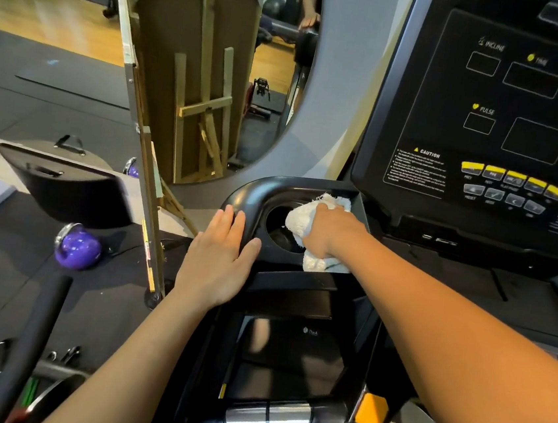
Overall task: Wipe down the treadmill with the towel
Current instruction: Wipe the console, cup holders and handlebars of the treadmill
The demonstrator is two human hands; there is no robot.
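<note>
The black treadmill console (pixel 509 108) fills the right of the view, with a cup holder tray (pixel 255 195) at its left side. My right hand (pixel 330 232) grips a bunched white towel (pixel 299 222) and presses it into the round cup holder well. My left hand (pixel 219 256) lies flat with straight fingers on the tray's rounded outer rim. Below the tray runs a black handrail with silver pulse sensors (pixel 268 415).
A framed mirror on a wooden easel (pixel 160 150) stands just left of the treadmill. A purple kettlebell (pixel 77 247) sits on the dark floor mat, a black bar (pixel 26 343) leans at lower left, and a black bench pad (pixel 63 185) lies behind.
</note>
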